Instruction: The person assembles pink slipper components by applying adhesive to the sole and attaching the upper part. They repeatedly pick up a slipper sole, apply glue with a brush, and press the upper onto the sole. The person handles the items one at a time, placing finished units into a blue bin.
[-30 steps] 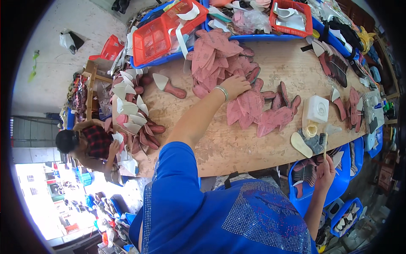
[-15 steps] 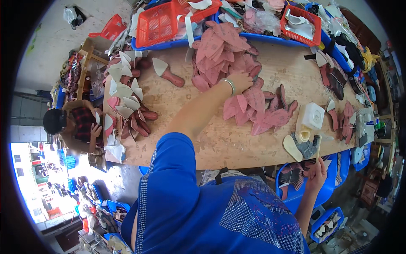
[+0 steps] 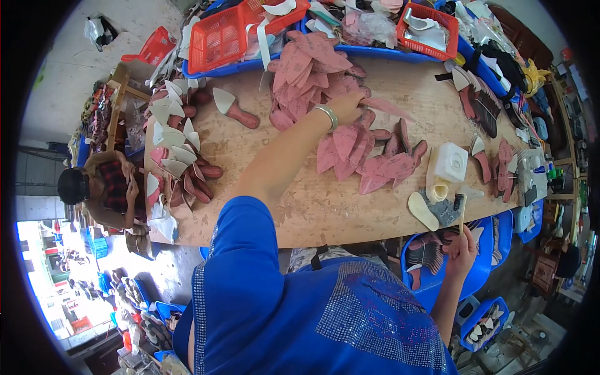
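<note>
My left hand (image 3: 350, 107), a bracelet on its wrist, reaches across the wooden table (image 3: 281, 206) and grips a pink sole-shaped piece (image 3: 390, 107) by one end. It sits between a big heap of pink pieces (image 3: 312, 62) and a smaller spread of them (image 3: 375, 164). My right hand (image 3: 462, 245) is low at the table's near edge, closed on a thin brush (image 3: 463, 211) that points up toward a white tub (image 3: 451, 161) and a pale insole (image 3: 422, 211).
Brown shoe forms with white parts (image 3: 181, 156) crowd the table's left end, where another person (image 3: 94, 187) sits. Red baskets (image 3: 219, 37) and blue trays line the far edge. Blue bins (image 3: 484, 262) of parts stand below my right hand.
My left hand has moved slightly farther along the pink heap and now has one pink piece pulled out to the right. My right hand stays at the table edge with the brush.
</note>
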Demonstrator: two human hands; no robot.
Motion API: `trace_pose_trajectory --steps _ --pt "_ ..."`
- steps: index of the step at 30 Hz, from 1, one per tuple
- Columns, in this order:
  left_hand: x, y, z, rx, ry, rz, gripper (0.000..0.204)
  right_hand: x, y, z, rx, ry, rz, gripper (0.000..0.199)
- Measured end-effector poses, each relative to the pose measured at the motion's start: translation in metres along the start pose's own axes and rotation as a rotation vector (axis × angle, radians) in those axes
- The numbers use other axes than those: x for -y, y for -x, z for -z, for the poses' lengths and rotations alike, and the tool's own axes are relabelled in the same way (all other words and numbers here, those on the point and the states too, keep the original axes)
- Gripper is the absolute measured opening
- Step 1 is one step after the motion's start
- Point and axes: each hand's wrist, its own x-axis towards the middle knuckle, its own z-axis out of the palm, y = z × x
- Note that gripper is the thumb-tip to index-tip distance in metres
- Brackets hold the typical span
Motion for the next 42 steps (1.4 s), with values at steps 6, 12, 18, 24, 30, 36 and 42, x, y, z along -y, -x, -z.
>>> trace_pose_trajectory --steps 6,12,18,24,30,36,42 --pt "-0.053 0.030 0.031 0.100 1.399 0.503 0.022 0.009 0.004 0.008 -0.030 -0.017 0.030 0.028" --pt "-0.087 0.068 0.061 0.113 2.026 0.284 0.031 0.013 -0.009 0.004 0.050 -0.057 0.043 0.028" --pt "-0.112 0.104 0.056 0.068 2.358 0.198 0.046 0.018 -0.025 -0.012 0.100 -0.050 0.055 0.028" --pt "-0.115 0.136 0.036 -0.042 2.207 0.190 0.044 0.021 -0.032 -0.027 0.135 0.004 0.036 0.028" --pt "-0.102 0.183 0.016 -0.225 2.132 0.578 0.075 0.014 -0.041 -0.037 0.187 0.031 -0.006 0.028" --pt "-0.116 0.217 -0.035 -0.051 1.958 0.988 0.066 0.027 -0.061 -0.024 0.040 0.461 -0.072 0.027" --pt "-0.164 0.206 -0.057 0.120 2.009 0.836 0.061 -0.012 -0.103 0.070 -0.006 1.108 0.151 0.028"
